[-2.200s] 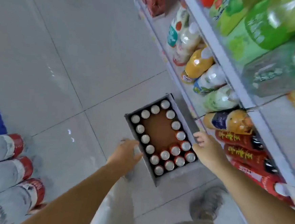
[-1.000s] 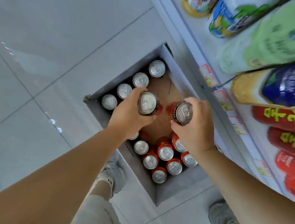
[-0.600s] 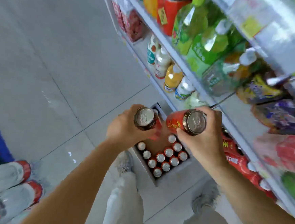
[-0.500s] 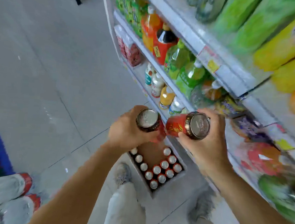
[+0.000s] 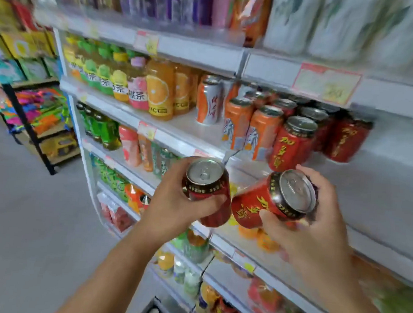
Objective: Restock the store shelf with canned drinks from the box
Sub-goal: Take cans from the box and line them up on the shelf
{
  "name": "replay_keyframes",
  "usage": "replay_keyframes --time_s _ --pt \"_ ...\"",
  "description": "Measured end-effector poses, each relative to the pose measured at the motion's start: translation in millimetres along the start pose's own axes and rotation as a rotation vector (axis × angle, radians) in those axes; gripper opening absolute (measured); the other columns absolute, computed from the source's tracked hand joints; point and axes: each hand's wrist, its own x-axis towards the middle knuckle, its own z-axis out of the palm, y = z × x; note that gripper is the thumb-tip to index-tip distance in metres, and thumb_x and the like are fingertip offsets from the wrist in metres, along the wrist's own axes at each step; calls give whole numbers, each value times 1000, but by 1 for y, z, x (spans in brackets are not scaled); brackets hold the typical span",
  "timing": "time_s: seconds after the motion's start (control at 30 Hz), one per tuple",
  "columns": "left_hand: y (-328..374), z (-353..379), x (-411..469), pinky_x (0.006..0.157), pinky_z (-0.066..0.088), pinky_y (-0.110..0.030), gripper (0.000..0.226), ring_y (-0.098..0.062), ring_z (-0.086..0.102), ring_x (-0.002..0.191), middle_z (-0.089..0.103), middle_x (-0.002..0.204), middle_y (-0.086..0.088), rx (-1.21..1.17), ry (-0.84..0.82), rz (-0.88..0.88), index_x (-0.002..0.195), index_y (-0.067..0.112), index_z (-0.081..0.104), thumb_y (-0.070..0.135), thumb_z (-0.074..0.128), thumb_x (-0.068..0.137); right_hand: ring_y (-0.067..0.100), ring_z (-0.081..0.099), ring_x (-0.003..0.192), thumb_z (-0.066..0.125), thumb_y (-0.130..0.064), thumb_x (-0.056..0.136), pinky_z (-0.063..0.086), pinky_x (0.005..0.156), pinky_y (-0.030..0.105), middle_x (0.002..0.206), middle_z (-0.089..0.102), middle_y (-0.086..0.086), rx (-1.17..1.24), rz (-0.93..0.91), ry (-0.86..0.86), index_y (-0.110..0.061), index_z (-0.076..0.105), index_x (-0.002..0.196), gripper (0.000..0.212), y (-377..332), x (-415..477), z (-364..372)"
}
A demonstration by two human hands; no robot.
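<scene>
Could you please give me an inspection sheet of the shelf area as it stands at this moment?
Surface: white shelf board, bare to the right of the standing cans.
Job's things: one red drink can with a silver lid, upright in the left hand; a second red can, tilted in the right hand; matching red cans standing on the shelf; a corner of the box on the floor, with can tops showing.
Clutter: orange cans and orange juice bottles share the shelf.
Grippers: each hand grips its own can.
Cables: nothing seen.
Surroundings: grey floor; side rack of colourful goods, blurred.
</scene>
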Motion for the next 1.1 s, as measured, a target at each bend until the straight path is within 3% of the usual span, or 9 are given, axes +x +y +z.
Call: replay_keyframes --time_s 0.1,0.23,0.3,0.4,0.57,0.67,0.83,0.93,1.1 --pt "35 26 21 74 46 -7 60 2 66 92 69 106 8 -49 -23 73 114 32 58 21 89 64 -3 61 97 87 -17 60 48 83 16 103 61 -33 -23 -60 150 -48 50 112 70 -7 21 -38" --pt "62 56 43 76 47 -10 59 2 66 89 72 104 6 -110 2 135 113 24 63 32 83 58 -6 61 88 83 -15 60 47 84 20 99 62 -23 0 -65 311 -41 46 110 67 2 58 -78" --pt "67 67 49 76 48 -12 59 0 67 90 72 105 6 -122 -10 141 115 22 64 29 87 61 -14 59 83 81 0 66 45 79 13 100 59 -19 -13 -64 320 -28 44 113 66 10 77 -94" --pt "65 77 53 73 47 -10 52 3 67 85 72 102 6 -127 -19 145 116 19 63 14 86 69 -20 56 79 76 4 68 41 70 2 102 56 -20 -110 -35 264 -27 41 112 64 25 102 -106" --pt "59 78 58 69 45 -6 49 8 65 80 71 99 12 -111 -16 114 115 22 64 13 85 71 3 60 96 77 -13 59 43 82 23 108 62 -9 -172 70 144 -40 45 99 58 56 132 -112" --pt "57 76 60 68 45 -4 52 10 64 81 71 100 14 -94 -16 101 115 25 64 16 87 69 13 60 106 76 -17 61 46 88 28 118 61 -6 -169 83 97 -42 47 107 60 59 143 -113" --pt "52 76 64 67 45 -4 48 10 64 84 70 103 14 -92 -18 88 115 27 63 15 84 73 14 55 113 83 -16 71 44 94 31 131 53 -2 -245 149 45 -33 35 131 78 68 141 -109" --pt "50 77 67 67 46 -5 50 9 64 84 70 104 14 -99 -23 88 116 27 63 16 84 72 16 57 110 84 -23 71 44 93 30 126 57 1 -292 184 95 -20 39 130 74 76 142 -107" --pt "51 77 69 68 46 -6 50 7 65 85 71 103 13 -117 -42 101 117 26 65 15 83 72 24 58 114 84 -41 65 47 100 46 125 58 6 -397 213 137 -26 45 130 77 88 161 -106"
